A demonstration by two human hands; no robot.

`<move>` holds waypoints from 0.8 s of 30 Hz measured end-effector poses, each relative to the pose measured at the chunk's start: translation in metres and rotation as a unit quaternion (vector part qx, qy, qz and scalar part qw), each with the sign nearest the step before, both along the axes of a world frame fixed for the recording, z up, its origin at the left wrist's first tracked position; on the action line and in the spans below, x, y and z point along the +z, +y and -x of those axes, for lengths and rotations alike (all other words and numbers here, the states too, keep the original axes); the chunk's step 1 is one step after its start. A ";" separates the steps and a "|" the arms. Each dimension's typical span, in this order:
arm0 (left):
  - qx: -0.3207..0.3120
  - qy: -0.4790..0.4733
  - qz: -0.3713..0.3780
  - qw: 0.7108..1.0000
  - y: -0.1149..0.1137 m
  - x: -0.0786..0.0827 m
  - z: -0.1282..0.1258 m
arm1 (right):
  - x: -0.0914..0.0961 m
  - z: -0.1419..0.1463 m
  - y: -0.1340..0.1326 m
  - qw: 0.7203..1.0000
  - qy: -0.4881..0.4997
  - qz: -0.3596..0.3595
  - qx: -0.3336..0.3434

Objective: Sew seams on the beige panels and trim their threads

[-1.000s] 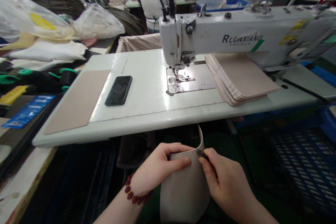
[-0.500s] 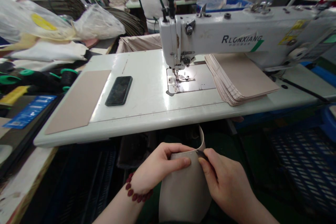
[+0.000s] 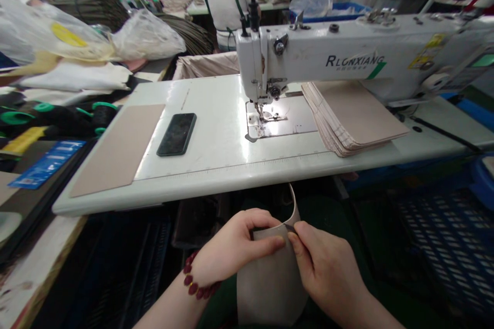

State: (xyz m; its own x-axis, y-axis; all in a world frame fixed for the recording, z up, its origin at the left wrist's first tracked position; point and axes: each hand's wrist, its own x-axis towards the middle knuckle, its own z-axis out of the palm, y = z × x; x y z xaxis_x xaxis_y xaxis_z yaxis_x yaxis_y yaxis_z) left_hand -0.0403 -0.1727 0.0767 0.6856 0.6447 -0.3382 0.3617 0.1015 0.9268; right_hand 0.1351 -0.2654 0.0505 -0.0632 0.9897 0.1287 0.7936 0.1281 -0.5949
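Observation:
A curved beige sheet of leather-like material (image 3: 270, 282) hangs below the front edge of the sewing table, its upper edge bending away from me. My left hand (image 3: 237, 244) pinches that edge between thumb and fingers, and a dark red bead bracelet circles the wrist. In my right hand (image 3: 326, 262), closed at the same edge, is a small dark tool (image 3: 289, 227). Only its tip shows, touching or very close to the sheet's edge; its kind is hidden by the fingers.
A sewing machine (image 3: 316, 56) stands on the pale table (image 3: 216, 149). A stack of beige panels (image 3: 358, 113) lies under its arm. Farther left are a phone (image 3: 176, 134) and a single panel (image 3: 119, 149). A blue crate (image 3: 447, 252) sits low right; a person (image 3: 224, 0) is behind.
My right hand with the dark tool has shifted slightly left along the sheet's edge, closer to my left thumb. The sheet's raised far edge has also moved slightly left.

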 end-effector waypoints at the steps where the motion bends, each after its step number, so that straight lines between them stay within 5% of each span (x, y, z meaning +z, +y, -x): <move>1: 0.006 0.009 -0.023 1.000 0.000 0.001 -0.001 | 0.001 0.000 0.001 1.000 0.007 0.003 0.003; 8: 0.018 -0.010 0.065 0.998 0.000 0.004 0.000 | 0.007 -0.011 0.000 0.996 0.062 0.060 0.003; 24: 0.028 -0.023 0.095 0.995 -0.001 0.000 -0.001 | 0.006 -0.014 -0.003 0.999 0.018 0.031 0.008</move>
